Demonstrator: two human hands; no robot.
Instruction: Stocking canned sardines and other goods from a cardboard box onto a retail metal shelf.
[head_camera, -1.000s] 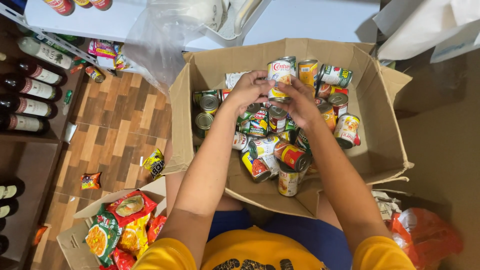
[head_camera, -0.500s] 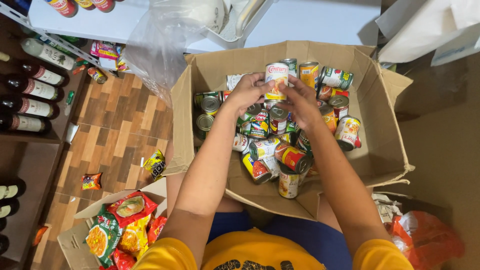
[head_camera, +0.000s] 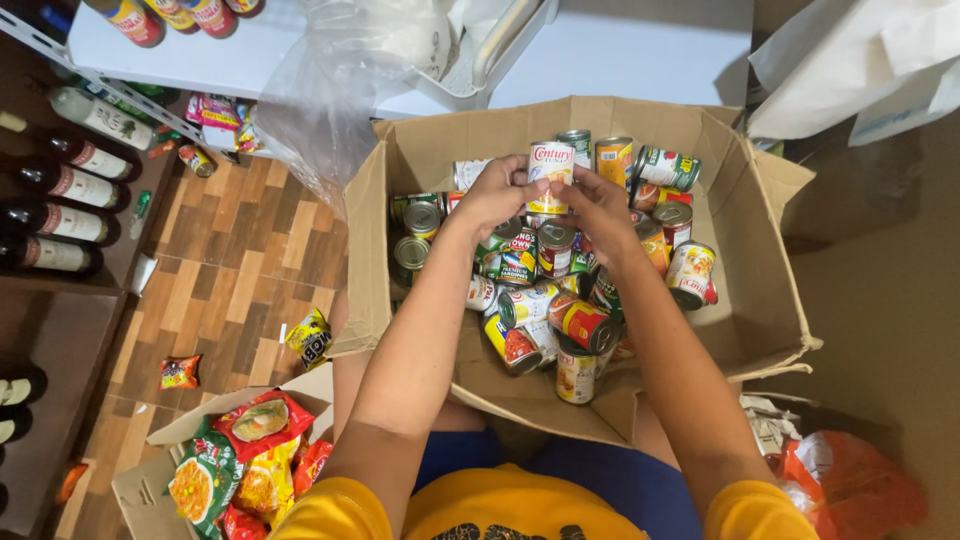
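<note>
Wooden floor (head_camera: 230, 250) carries an open brown cardboard box (head_camera: 760, 300) of tins (many lying tumbled); both hands, left hand (head_camera: 497, 192) and right hand (head_camera: 600, 205), clasp one white-labelled round tin can (head_camera: 551, 170).

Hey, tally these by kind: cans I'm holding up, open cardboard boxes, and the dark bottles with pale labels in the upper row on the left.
Held can: 1
Open cardboard boxes: 2
Dark pale-labelled bottles: 4
Total: 7

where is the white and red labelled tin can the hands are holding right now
In the head view the white and red tin can sits between the left hand and right hand, above the open cardboard box.
</note>
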